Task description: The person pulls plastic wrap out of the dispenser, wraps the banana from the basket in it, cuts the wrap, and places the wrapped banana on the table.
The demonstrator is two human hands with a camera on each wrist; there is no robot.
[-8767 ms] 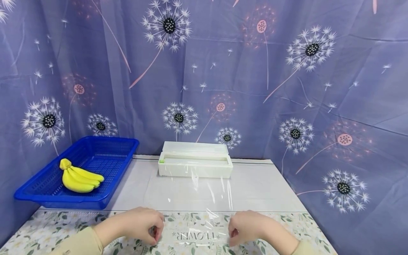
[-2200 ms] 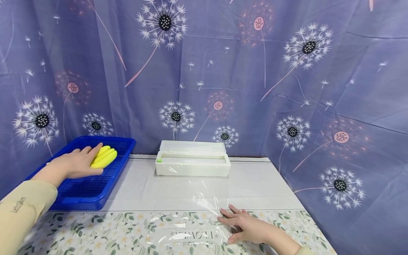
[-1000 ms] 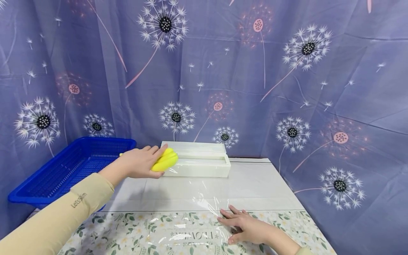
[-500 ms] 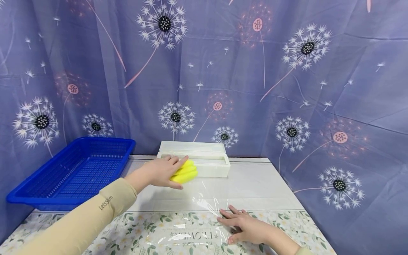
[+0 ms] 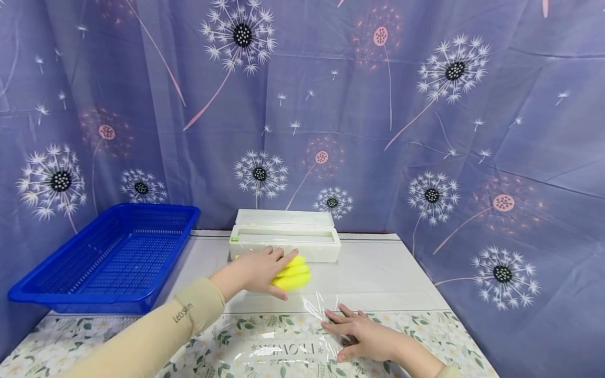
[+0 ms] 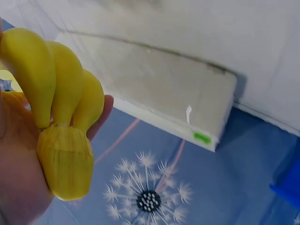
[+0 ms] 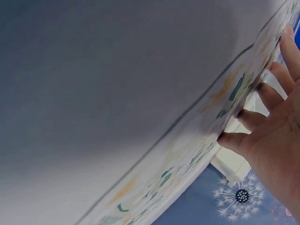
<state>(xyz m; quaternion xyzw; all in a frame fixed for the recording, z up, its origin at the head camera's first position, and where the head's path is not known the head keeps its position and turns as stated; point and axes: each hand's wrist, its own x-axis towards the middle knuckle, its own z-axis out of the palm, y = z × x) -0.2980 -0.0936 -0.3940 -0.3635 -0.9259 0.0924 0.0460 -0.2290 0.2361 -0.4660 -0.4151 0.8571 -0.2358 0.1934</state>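
Bananas (image 5: 294, 274) shift to the right and closer to the person than half a second earlier, carried in the left hand (image 5: 263, 270) past the front of an open white box (image 5: 312, 253), while the right hand (image 5: 361, 332) keeps its place. The left hand is clamped on the fruit, fingers over the top and thumb along the near side; the left wrist view shows the stem end lying toward the wrist. The long axis of the bananas runs mostly left to right, tips pointing right and slightly toward the person, so they lie across the clear film (image 5: 315, 304) that stretches from the box toward the near side of the table (image 5: 387, 278). They sit over the far part of that film (whether they touch it cannot be told), with the box just behind and the right hand nearer the person and farther right. The left hand, already holding them, is much the closer of the two. Fingers spread apart, the right hand rests by the film's right edge, gripping nothing. At left stands a blue basket (image 5: 85, 298); a dandelion-print curtain (image 5: 354, 126) hangs behind.
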